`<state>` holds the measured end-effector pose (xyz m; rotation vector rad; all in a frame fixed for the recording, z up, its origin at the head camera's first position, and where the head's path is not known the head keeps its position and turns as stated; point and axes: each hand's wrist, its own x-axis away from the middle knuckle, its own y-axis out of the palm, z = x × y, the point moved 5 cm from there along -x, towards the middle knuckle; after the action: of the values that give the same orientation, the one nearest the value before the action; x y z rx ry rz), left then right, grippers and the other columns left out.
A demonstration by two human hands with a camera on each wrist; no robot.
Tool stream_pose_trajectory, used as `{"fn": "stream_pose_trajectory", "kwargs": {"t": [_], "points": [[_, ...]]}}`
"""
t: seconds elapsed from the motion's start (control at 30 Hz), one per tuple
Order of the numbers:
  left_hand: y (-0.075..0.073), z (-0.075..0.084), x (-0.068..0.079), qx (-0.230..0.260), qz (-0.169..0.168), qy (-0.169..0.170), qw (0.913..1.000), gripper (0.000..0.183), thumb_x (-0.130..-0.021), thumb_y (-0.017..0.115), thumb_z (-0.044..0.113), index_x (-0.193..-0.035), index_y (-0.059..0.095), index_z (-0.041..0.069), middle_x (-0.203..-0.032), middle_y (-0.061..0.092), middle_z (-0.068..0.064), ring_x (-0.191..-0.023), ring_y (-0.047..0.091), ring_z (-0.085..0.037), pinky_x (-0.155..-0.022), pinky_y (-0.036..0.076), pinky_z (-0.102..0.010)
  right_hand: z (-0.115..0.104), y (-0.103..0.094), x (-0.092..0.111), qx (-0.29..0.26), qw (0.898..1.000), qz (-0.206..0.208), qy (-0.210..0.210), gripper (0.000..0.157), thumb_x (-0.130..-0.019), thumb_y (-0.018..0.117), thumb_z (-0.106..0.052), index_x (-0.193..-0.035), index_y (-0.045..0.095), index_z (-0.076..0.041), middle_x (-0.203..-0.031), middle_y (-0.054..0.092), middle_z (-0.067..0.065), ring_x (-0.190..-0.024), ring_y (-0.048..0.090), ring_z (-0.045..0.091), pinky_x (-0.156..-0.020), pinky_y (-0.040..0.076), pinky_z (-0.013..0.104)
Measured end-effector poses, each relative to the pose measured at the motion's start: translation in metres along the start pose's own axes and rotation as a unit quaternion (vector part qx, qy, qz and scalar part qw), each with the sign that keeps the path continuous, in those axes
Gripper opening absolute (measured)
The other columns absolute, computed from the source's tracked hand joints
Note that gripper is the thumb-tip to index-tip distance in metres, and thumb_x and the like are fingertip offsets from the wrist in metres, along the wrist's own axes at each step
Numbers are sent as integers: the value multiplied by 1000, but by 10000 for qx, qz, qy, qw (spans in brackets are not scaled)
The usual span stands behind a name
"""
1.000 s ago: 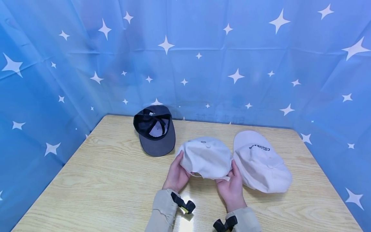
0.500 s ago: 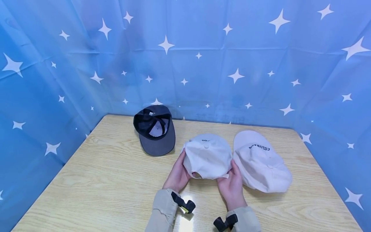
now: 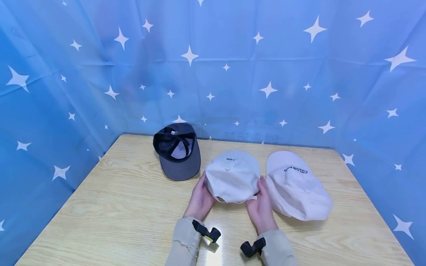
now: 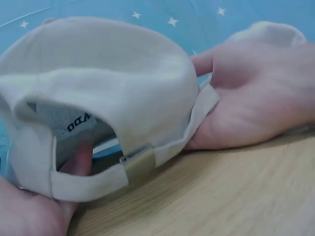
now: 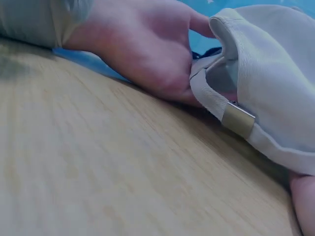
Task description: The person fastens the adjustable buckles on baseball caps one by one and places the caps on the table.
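A light grey baseball cap, its back opening toward me, is between my two hands in the middle of the table. My left hand grips its left side, fingers under the edge and one finger showing through the back opening in the left wrist view. On the opposite side my right hand grips it beside the loose strap end. A metal buckle sits on the back strap, low over the wood. Dark letters show on the cap's front, partly out of sight.
Right beside my right hand lies a second pale cap lettered COLORADO, brim pointing away. A dark grey cap rests upside down at the back left. A blue starry curtain borders the wooden table.
The held cap has tipped, so that more of its brim and lettering shows. Both hands keep their grip. The whole view has shifted slightly; the other two caps lie as before.
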<state>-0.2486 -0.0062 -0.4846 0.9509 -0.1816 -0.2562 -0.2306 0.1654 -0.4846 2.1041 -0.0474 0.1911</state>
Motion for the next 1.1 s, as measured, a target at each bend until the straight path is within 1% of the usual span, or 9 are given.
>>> {"fn": "stream_pose_trajectory", "kwargs": {"t": [0.13,0.23,0.33,0.47,0.7,0.83,0.97,1.03,1.1], "points": [[-7,5,0,234,263,210,9992,53,-93,41,38,-139,24,18,-141,27,-2,-127,27,-16,-103,21,-36,0,2,-10,-49,9998,-165,-90,60,-97,37,-27,-142,-2,-31,-145,7,-9,-129,20,11,-102,26,27],[-11,10,1,565,543,365,9963,58,-93,42,36,-140,17,14,-142,25,-3,-127,26,-17,-103,21,-33,-1,2,-16,-174,9993,-287,-139,56,-97,35,-27,-141,0,-25,-144,9,-6,-130,19,12,-102,25,28],[-17,17,3,1031,756,626,9898,61,-92,42,36,-138,13,9,-141,28,-7,-127,29,-19,-103,24,-33,-1,1,-20,-243,9992,-293,-111,53,-97,34,-27,-140,3,-22,-143,12,-5,-129,21,12,-102,25,28],[-22,25,4,1690,840,907,9778,62,-92,42,37,-137,16,3,-139,31,-12,-126,32,-21,-102,25,-34,0,2,-24,-303,9989,-348,-63,52,-97,34,-26,-140,5,-20,-143,14,-4,-128,22,12,-102,25,29],[-29,31,5,2176,1087,1239,9620,66,-94,39,40,-139,2,9,-145,18,-10,-132,17,-20,-105,20,-32,0,4,-28,-68,9984,-562,76,52,-98,33,-24,-142,6,-19,-144,14,-3,-129,22,13,-104,23,30],[-33,35,5,2528,1232,1238,9516,65,-94,33,46,-139,8,8,-145,20,-9,-132,17,-20,-104,20,-31,0,5,-28,277,9982,-464,254,52,-98,34,-23,-143,7,-20,-144,13,-2,-128,21,13,-103,24,28],[-39,44,5,2969,1230,1341,9374,64,-94,23,49,-141,4,8,-145,18,-9,-133,14,-22,-105,18,-30,2,7,-29,543,9967,-429,430,51,-98,33,-21,-143,9,-20,-144,14,-2,-128,23,13,-102,26,27],[-42,50,6,3042,1249,1423,9336,60,-95,20,46,-141,2,11,-145,18,-7,-132,14,-23,-105,19,-31,4,8,-32,640,9959,-433,462,52,-98,34,-20,-143,9,-19,-144,15,-2,-128,23,13,-102,25,27],[-44,55,6,3012,1286,1482,9331,57,-96,21,43,-141,2,13,-145,20,-4,-132,16,-22,-104,20,-31,6,11,-34,804,9947,-414,490,54,-97,36,-19,-143,7,-19,-145,12,-2,-129,22,13,-103,24,27]]}}
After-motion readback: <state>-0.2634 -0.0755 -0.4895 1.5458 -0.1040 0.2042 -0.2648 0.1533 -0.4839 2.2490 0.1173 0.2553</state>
